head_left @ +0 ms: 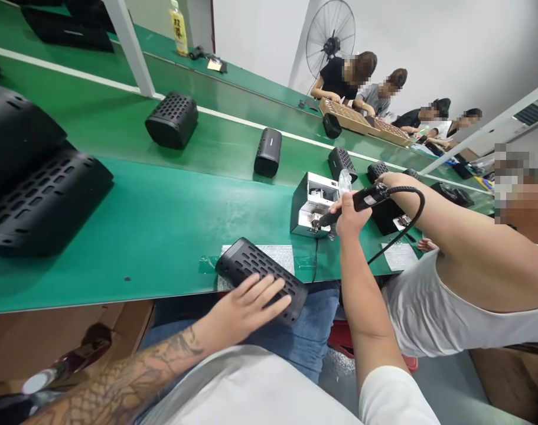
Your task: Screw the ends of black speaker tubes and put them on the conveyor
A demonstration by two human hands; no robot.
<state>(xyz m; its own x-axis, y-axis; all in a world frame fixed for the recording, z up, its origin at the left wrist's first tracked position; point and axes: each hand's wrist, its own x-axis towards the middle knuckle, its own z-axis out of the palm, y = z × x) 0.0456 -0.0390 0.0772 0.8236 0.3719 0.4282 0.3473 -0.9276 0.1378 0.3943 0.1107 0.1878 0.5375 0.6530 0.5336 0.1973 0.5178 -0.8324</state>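
Observation:
My left hand lies with fingers stretched out on a black perforated speaker housing. The housing rests slantwise on bubble wrap at the table's front edge, its near end jutting over my lap. My right hand is wrapped round a black corded electric screwdriver. Its tip reaches the metal outlet at the front of a screw feeder, a small box with a white top. Whether a screw sits on the tip is too small to tell.
Another person's bare arm reaches in close on my right, behind the screwdriver's cord. Large black housings stand at the left. More housings are spaced along the green line. Several people work at the far table.

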